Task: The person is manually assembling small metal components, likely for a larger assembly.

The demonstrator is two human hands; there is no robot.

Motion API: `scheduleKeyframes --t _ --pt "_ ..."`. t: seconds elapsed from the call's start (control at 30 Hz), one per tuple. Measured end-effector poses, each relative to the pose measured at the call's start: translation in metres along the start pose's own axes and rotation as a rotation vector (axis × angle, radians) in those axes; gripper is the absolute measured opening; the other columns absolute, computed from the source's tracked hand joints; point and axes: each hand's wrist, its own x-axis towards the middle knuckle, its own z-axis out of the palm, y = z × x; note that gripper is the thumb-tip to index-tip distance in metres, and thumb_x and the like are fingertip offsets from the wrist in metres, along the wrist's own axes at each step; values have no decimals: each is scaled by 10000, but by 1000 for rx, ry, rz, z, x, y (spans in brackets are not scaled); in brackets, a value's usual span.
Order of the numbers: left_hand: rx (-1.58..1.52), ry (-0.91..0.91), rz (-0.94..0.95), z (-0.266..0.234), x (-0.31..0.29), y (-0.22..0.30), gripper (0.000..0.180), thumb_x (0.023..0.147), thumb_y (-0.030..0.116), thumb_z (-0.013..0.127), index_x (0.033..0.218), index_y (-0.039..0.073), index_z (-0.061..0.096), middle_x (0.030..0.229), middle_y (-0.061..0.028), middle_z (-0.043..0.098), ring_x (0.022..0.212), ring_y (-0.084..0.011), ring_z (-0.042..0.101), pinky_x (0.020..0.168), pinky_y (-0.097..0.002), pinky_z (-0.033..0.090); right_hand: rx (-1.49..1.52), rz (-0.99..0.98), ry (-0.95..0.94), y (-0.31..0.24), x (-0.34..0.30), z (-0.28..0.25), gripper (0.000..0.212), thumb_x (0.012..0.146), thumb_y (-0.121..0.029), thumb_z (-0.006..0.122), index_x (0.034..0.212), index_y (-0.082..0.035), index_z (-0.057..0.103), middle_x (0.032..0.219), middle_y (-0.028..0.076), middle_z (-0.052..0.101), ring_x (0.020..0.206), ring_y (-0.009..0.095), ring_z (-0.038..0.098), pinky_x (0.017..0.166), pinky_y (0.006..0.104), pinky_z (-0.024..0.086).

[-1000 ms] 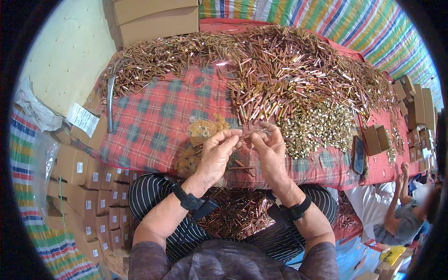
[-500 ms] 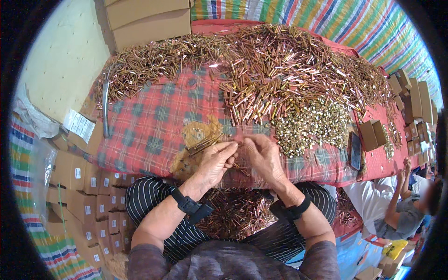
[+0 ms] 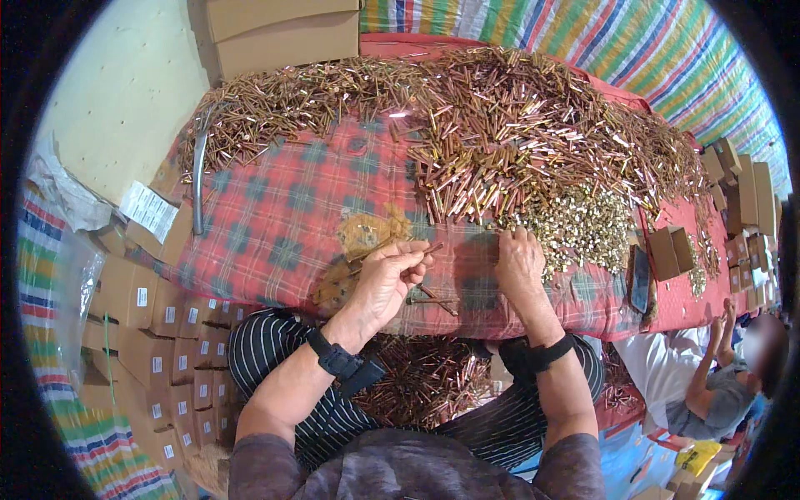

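Note:
My left hand [image 3: 385,279] is over the front middle of the red plaid cloth [image 3: 271,225], fingers closed on a slim copper-coloured metal rod [image 3: 434,248]. The rod's end juts out past the fingertips to the right. My right hand [image 3: 522,265] rests at the left edge of a heap of small shiny gold and silver pieces [image 3: 587,229]. Its fingers are bent down and together, and whatever they pinch is hidden. A few loose rods [image 3: 433,302] lie on the cloth just right of my left wrist. Behind both hands spreads a large pile of similar rods [image 3: 500,125].
More rods [image 3: 425,379] lie between my legs. A curved metal bar [image 3: 198,171] stands at the left, near stacked cardboard boxes [image 3: 158,333]. At the right are a dark phone-like slab [image 3: 640,277], a small open box [image 3: 672,252] and another person [image 3: 708,387].
My right hand has parted from my left and moved right to the heap of small pieces. My left hand still grips, with a rod end now showing.

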Motion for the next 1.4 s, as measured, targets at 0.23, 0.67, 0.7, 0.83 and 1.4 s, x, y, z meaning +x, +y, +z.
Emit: scheduleKeyframes --t 0.23,0.67,0.7,0.83,1.4 --pt "-31 -2 -8 3 -3 3 164 861 35 535 1010 -29 558 830 -68 589 681 -85 527 616 -188 435 247 74 95 -9 2 -1 96 755 -39 532 824 5 582 780 125 580 713 242 584 617 362 474" --pt "-36 5 -2 7 10 -22 56 837 52 577 889 33 583 790 -20 570 731 -101 532 679 -228 434 2005 452 -495 -56 -10 -29 116 872 -114 579 895 -7 617 750 12 611 654 71 544 615 212 454" --pt "-42 -25 11 8 10 -24 88 842 54 555 927 38 571 843 -29 572 785 -124 537 745 -261 437 2003 442 -466 -57 -11 -27 115 872 -112 582 894 -4 614 755 16 614 655 71 548 617 214 458" --pt "-47 -53 24 12 9 -25 187 861 74 485 1032 28 546 942 -47 571 873 -166 546 844 -316 437 1779 361 -298 -65 -15 -34 124 876 -112 583 866 11 600 764 23 621 658 67 556 613 220 467" --pt "-186 -76 -27 20 5 -25 339 909 207 473 1157 -19 525 1146 -111 554 1070 -192 511 967 -330 388 1089 -19 90 -82 -25 -41 123 825 -95 608 863 15 567 686 153 574 597 197 571 550 323 445"
